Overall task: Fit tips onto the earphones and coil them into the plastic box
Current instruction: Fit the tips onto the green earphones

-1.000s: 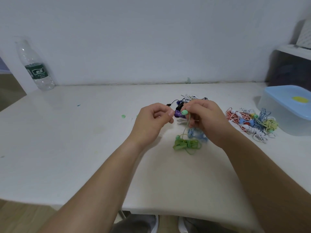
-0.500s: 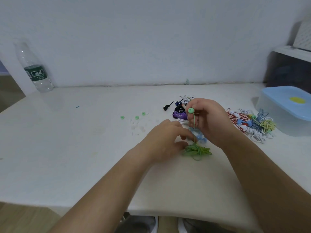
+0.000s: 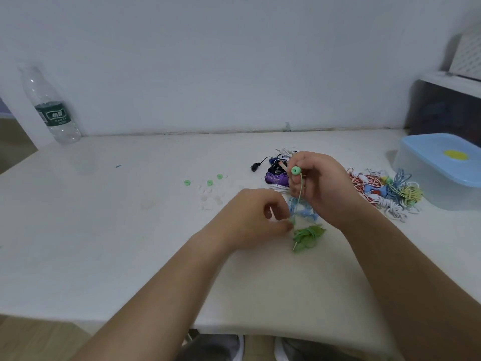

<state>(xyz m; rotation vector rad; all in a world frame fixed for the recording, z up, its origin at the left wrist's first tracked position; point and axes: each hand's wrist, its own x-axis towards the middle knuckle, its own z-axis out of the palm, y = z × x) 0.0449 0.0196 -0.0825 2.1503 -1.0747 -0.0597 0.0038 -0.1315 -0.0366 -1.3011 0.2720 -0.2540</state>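
The right hand (image 3: 322, 188) has its fingers curled round a green bud (image 3: 296, 170) and holds it up off the table (image 3: 104, 230), well to the left of the plastic box (image 3: 442, 178). The bud's round face is turned to the camera, and it looks ringed, as if a tip may be on it, though that is too small to be sure of. Its thin green cord (image 3: 300, 194) hangs down to the green bundle (image 3: 308, 237), which lies on the table nearer the person than the box does. The left hand (image 3: 255, 220) is just left of that bundle with thumb and fingers drawn close together at the cord. The spot is blurred, so I cannot tell whether it pinches the second bud or only reaches for it. A pale blue earphone set (image 3: 302, 212) lies between the two hands. Farther left of the box, three loose green tips (image 3: 210, 182) and some clear tips (image 3: 210, 200) lie unfitted. A dark tangle of earphones (image 3: 276, 174) sits behind the right hand, and a mixed coloured heap (image 3: 385, 194) lies right against the box's left side. The blue lid (image 3: 437, 149) is on the box and nothing shows inside it. By my reading the work is early: one green set is in hand for its tips, and all the coiling into the box is left to do.
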